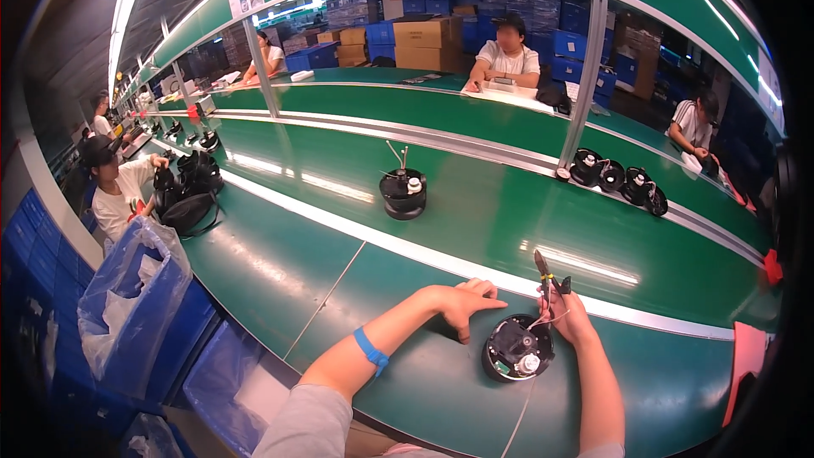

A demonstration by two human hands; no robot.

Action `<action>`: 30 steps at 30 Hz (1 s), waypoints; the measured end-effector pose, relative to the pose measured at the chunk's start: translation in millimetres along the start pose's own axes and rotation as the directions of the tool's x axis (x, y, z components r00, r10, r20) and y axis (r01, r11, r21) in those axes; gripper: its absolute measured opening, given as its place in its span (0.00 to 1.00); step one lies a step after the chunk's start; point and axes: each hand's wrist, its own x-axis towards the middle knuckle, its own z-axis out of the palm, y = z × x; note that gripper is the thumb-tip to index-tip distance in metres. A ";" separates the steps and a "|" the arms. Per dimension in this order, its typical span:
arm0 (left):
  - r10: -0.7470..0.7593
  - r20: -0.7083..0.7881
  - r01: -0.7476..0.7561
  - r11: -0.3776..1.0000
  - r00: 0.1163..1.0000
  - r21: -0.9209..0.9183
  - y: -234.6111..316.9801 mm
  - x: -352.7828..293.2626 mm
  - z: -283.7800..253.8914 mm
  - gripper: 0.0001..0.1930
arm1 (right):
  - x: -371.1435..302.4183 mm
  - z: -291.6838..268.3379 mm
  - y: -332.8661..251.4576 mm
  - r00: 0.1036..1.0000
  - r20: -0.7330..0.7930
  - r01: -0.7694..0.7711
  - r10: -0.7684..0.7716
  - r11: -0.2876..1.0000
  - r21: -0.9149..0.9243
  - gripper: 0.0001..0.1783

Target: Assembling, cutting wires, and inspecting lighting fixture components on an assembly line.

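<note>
A round black housing [494, 362] sits on the green bench in front of me. Inside it are a black block, a white round part [527, 363], a bit of green circuit board and thin pale wires. My right hand [573, 319] is closed around a pair of pliers [543, 270] at the housing's right rim. The pliers' dark jaws point up and away from me. Just left of the housing, my left hand [466, 305] hovers at the bench with its fingers apart, the index finger reaching toward the rim. It holds nothing, and a blue band circles that wrist.
A similar black unit [403, 203] with upright wires stands on the green belt [475, 178] beyond a pale rail. Several more sit on the far right ledge. Blue bins [229, 382] with plastic liners line the lower left. Other people work at left and across the line.
</note>
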 end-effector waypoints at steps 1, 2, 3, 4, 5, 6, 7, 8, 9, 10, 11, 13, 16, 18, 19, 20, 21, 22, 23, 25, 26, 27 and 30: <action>-0.009 -0.006 0.009 1.000 1.000 -0.001 0.2 -0.8 -1.0 0.58 | 0.6 0.7 0.6 1.000 -0.002 0.013 -0.013 1.000 0.001 0.22; -0.007 0.008 0.007 1.000 1.000 -0.002 0.9 -2.1 -2.4 0.58 | 1.1 0.6 1.3 1.000 0.002 0.013 -0.013 1.000 0.005 0.22; -0.007 0.020 0.007 1.000 1.000 -0.004 1.0 -3.3 -3.2 0.57 | 1.6 0.9 1.7 1.000 0.007 0.011 -0.011 1.000 0.009 0.22; -0.021 0.011 0.021 1.000 1.000 -0.006 -0.2 -3.7 -3.4 0.57 | 1.7 3.2 0.3 1.000 -0.003 0.001 -0.001 1.000 0.012 0.22; -0.001 0.028 0.001 1.000 1.000 -0.015 -2.1 -3.4 -3.0 0.57 | 2.9 0.4 1.9 1.000 0.012 0.009 -0.009 1.000 -0.001 0.22; 0.018 0.043 -0.017 1.000 0.999 -0.025 -3.5 -3.4 -3.1 0.57 | 4.0 -5.3 4.5 0.999 0.029 0.017 -0.017 1.000 -0.013 0.22; 0.020 0.053 -0.019 1.000 0.998 -0.019 1.7 -0.9 -4.9 0.58 | 2.5 -13.6 6.3 0.999 0.033 0.028 -0.027 0.999 -0.019 0.23; 0.036 0.045 -0.036 0.999 0.998 -0.006 -2.7 1.8 -0.5 0.58 | 2.3 -14.4 7.1 1.000 0.020 0.024 -0.024 1.000 -0.010 0.23; 0.053 0.038 -0.054 0.999 0.998 0.008 -7.3 4.2 3.9 0.59 | 1.1 -13.2 5.6 1.000 0.007 0.019 -0.019 1.000 0.000 0.23; 0.051 0.052 -0.051 0.999 0.997 0.009 -2.9 2.9 2.0 0.59 | -0.9 -12.0 4.2 1.000 -0.014 0.006 -0.007 1.000 -0.005 0.24; 0.039 0.048 -0.039 0.999 0.998 0.004 -1.8 1.3 0.7 0.59 | -1.0 -10.6 3.8 1.000 -0.016 0.023 -0.024 1.000 -0.017 0.24; 0.019 0.067 -0.018 1.000 0.998 -0.014 -0.9 0.3 -1.1 0.57 | 3.5 -13.5 5.9 0.999 -0.004 0.045 -0.045 0.998 -0.041 0.26; 0.013 0.077 -0.012 1.000 0.997 -0.009 -2.4 -3.9 -2.2 0.55 | 8.3 -14.0 10.3 0.997 0.033 0.065 -0.064 0.998 -0.025 0.27; 0.010 0.073 -0.008 1.000 0.997 -0.026 -1.7 -2.6 -1.8 0.54 | 8.3 -17.1 10.6 0.998 0.020 0.058 -0.057 0.998 -0.025 0.27; 0.010 0.072 -0.007 0.999 0.997 -0.040 -1.1 -2.5 -2.1 0.52 | 8.5 -18.2 11.3 0.998 0.005 0.055 -0.055 0.998 -0.022 0.27; 0.007 0.071 -0.004 0.999 0.997 -0.042 -0.6 -2.7 -2.6 0.52 | 8.1 -18.5 11.1 0.999 0.008 0.052 -0.052 0.998 -0.022 0.27; 0.005 0.069 0.000 0.997 0.998 -0.071 -0.1 -2.8 -3.3 0.46 | 7.2 -18.6 10.5 0.999 0.002 0.043 -0.043 0.999 -0.028 0.27; 0.004 0.067 0.003 0.995 0.998 -0.100 0.6 -3.3 -4.9 0.40 | 6.9 -19.0 9.9 0.999 -0.005 0.035 -0.035 0.999 -0.034 0.27; 0.002 0.066 0.005 0.995 0.998 -0.101 0.5 -5.0 -6.6 0.40 | 7.2 -19.6 10.1 0.999 -0.004 0.033 -0.033 0.999 -0.035 0.27; 0.058 -0.001 -0.057 0.994 0.998 -0.088 -0.4 -8.2 -10.1 0.23 | 7.8 -20.4 10.4 1.000 0.012 0.018 -0.018 0.999 -0.026 0.27; 0.056 -0.003 -0.056 0.994 0.998 -0.089 -1.2 -7.4 -11.3 0.23 | 8.0 -20.1 10.6 1.000 0.014 0.017 -0.016 1.000 -0.027 0.27; 0.016 -0.048 -0.026 0.980 0.999 -0.199 -2.3 -4.7 -12.1 0.18 | 8.1 -19.8 10.8 1.000 0.019 0.021 -0.021 0.999 -0.024 0.27; 0.087 -0.271 -0.158 0.955 0.959 -0.252 1.3 2.7 -5.9 0.12 | 7.7 -18.3 10.0 1.000 0.022 0.018 -0.018 1.000 -0.014 0.27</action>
